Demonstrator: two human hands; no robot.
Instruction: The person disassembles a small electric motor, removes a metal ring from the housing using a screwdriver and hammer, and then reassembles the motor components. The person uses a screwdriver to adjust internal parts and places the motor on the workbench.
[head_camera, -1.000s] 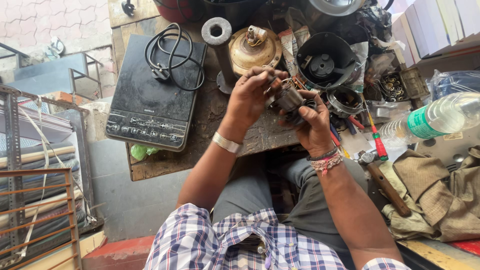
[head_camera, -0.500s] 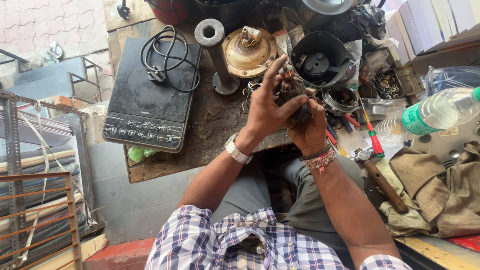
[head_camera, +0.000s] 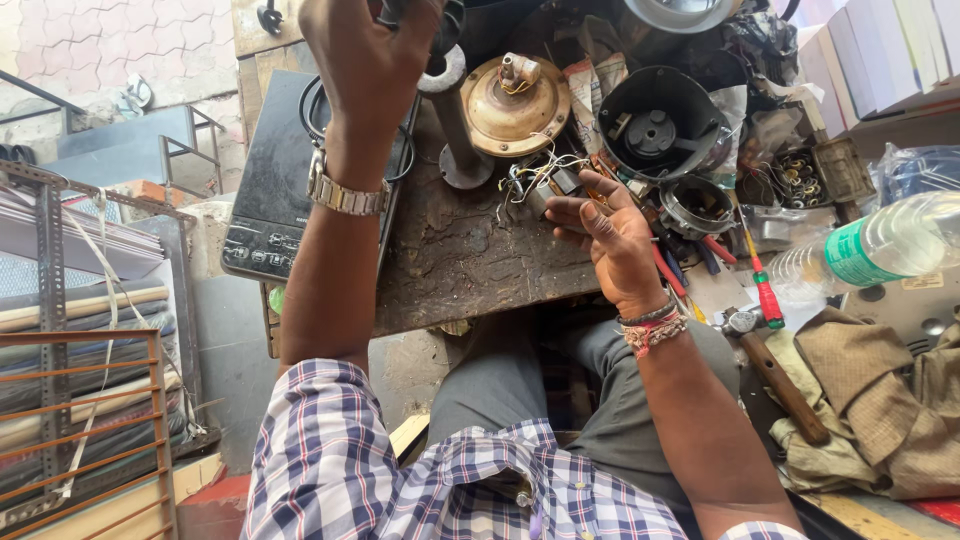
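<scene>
On the left edge of the surface lies one black induction cooktop, flat and glossy, with a coiled cord on it. Above it the left hand is raised with its fingers curled, and whether it grips anything I cannot tell. One brass-coloured motor cap sits near the far edge.

At the middle of the front edge the right hand cradles one small wired motor part, fingers loosely spread under it. It looks dense and rigid, but its thin white and yellow leads seem fragile, so the metal body is the place to hold, not the wires.

To the right stand one black mixer base, one red-and-green screwdriver, one wooden-handled hammer and one clear plastic bottle, probably light and slippery.
</scene>
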